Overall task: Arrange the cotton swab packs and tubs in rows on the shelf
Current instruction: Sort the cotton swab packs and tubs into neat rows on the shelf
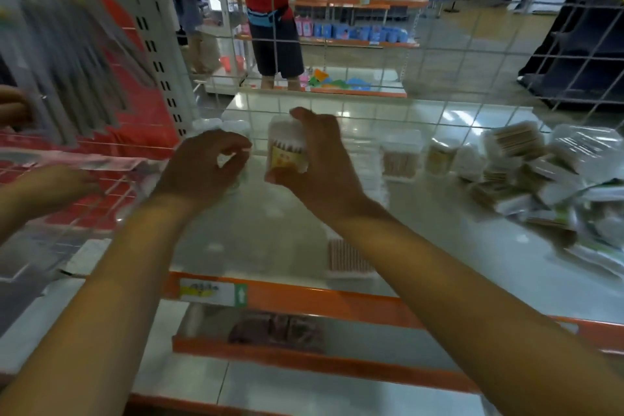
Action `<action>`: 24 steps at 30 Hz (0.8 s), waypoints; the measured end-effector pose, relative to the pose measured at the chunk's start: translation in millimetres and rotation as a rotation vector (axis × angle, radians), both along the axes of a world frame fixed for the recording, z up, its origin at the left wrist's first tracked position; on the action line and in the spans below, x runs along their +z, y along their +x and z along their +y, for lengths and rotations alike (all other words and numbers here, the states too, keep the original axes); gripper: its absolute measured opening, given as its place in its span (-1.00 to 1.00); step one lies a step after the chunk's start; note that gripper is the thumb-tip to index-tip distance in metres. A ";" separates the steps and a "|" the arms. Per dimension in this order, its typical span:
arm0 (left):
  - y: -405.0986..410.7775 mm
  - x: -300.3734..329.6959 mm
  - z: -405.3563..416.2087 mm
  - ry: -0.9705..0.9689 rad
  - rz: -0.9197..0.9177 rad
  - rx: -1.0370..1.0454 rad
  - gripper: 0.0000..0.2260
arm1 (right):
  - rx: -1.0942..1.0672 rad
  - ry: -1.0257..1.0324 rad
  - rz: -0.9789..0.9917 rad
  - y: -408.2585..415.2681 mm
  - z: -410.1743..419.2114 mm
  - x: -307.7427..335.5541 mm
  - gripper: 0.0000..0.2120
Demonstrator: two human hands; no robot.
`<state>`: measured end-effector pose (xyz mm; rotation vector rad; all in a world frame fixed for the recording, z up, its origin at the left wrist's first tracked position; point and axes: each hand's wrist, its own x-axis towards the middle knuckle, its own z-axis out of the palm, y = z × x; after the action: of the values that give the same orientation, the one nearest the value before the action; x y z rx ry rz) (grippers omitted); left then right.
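Right hand (320, 159) grips a tub (287, 149) of swabs, upright, near the mesh at the shelf (270, 233) back. Left hand (202, 165), at its 9 o'clock, curls round a clear tub (236, 132). Loose packs (526, 165) heaped at 3 o'clock.

honestly can't read any text from my feed, yellow shelf-edge tag (199, 291) too blurred, green sticker (240, 295) beside it just shows a white up arrow, tub label (283, 156) unreadable too
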<state>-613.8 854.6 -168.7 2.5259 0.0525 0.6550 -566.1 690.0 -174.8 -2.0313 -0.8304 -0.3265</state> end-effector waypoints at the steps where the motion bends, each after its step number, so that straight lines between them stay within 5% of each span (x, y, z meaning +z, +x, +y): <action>1: -1.5 -2.5 15.1 0.008 0.027 0.023 -0.81 | 0.005 -0.037 0.003 -2.4 17.3 -6.4 -0.25; 12: -11.4 -32.4 115.0 0.139 0.136 0.049 -0.84 | -0.069 -0.288 0.148 -14.1 108.3 -102.9 -0.33; 24: -4.9 -42.8 127.5 0.174 0.173 -0.005 -0.78 | -0.041 -0.413 0.072 -2.0 133.7 -102.8 -0.26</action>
<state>-618.7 982.1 -211.5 2.7447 0.0528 0.4541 -568.1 823.7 -277.5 -2.4297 -0.8647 -0.1068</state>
